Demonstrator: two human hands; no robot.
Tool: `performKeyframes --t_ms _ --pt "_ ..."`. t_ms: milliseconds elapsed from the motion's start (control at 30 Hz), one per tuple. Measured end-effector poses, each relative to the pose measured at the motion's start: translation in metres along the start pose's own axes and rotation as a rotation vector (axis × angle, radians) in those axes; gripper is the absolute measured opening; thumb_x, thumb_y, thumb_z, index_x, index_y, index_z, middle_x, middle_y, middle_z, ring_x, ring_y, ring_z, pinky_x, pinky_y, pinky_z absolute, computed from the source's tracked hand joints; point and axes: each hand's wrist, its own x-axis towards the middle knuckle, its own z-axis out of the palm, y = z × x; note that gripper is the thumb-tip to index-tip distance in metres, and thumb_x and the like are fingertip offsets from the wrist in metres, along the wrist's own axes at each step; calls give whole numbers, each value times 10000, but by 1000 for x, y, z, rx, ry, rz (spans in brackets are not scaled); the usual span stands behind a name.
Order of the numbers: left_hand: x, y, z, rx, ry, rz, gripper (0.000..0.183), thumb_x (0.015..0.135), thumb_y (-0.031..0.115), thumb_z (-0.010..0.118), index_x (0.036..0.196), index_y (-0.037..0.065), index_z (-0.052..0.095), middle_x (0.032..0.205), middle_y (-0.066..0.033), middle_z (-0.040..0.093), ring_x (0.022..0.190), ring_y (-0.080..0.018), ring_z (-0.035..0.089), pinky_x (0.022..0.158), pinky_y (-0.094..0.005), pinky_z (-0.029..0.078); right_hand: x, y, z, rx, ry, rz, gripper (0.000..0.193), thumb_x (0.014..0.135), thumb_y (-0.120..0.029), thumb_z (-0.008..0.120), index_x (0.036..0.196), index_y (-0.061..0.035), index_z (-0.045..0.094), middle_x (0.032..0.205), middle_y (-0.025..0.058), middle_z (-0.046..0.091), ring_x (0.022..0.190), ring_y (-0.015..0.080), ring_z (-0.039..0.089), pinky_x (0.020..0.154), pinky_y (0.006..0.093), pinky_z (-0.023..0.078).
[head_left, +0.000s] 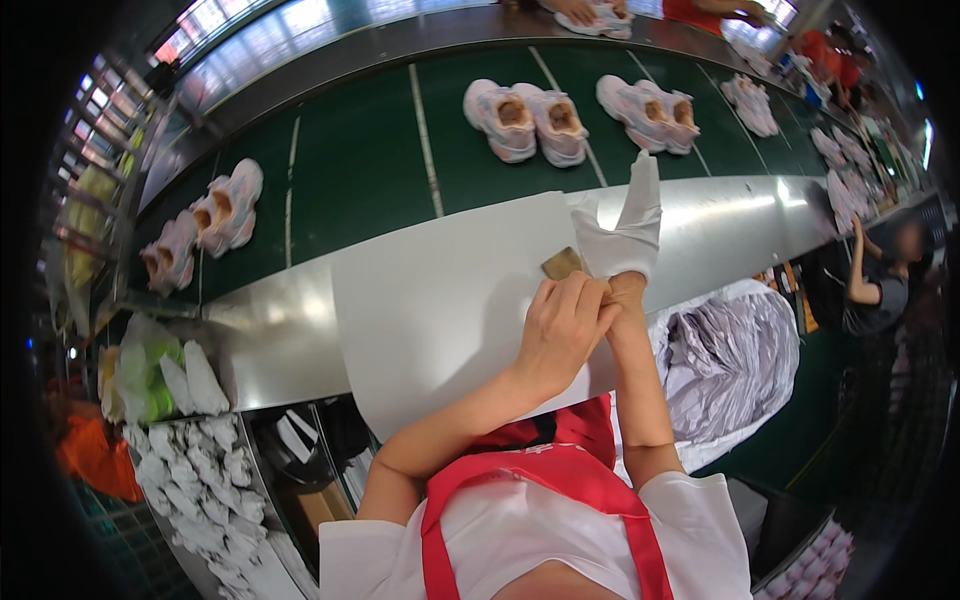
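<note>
Capping right forearm (643,390): creased, pointed white cloth (622,240)

Shoes (505,120) on belt (350,150), table (275,350) before it, sheet (430,300) on table, glove (622,235) over table, bundle (735,345) right, bag (150,370) left

Left hand (562,328) curled against right wrist (628,292); left elbow (398,458) bent; right forearm (642,375) extended.

Metal bench (275,340) with white sheet (430,300) and brown square (562,264) — green belt (350,150) alongside with paired pale shoes (512,145).
</note>
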Motion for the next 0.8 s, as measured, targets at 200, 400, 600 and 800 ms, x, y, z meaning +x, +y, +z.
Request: performKeyframes --t_ms 200,400,600,800 --pt "6 4 23 -65 -39 -34 232 736 83 687 892 32 523 802 -62 529 703 -231 523 666 -328 383 1 23 -23 -245 102 -4 742 778 -208 611 1395 -23 244 1362 199 388 1186 293 465 939 322 414" --pt "8 9 26 51 -229 192 177 762 83 645 862 30 509 772 -78 512 685 -236 502 658 -326 383 -6 48 -29 -272 97 88 835 693 -262 676 1392 -18 288 1344 225 382 1234 355 399 1012 320 334" --pt "-14 9 33 -158 -507 279 199 764 93 645 886 18 507 867 -96 518 714 -251 513 637 -342 407 -22 70 -43 373 -286 315 763 790 -310 628 1407 -46 265 1366 258 338 1289 351 329 1040 411 303" --pt "-4 17 37 -427 -243 -76 269 739 43 677 960 0 529 905 -113 539 802 -272 553 695 -349 453 -4 16 -62 2116 197 650 685 875 -576 334 1348 -82 374 1373 211 315 1281 325 289 1049 470 233"
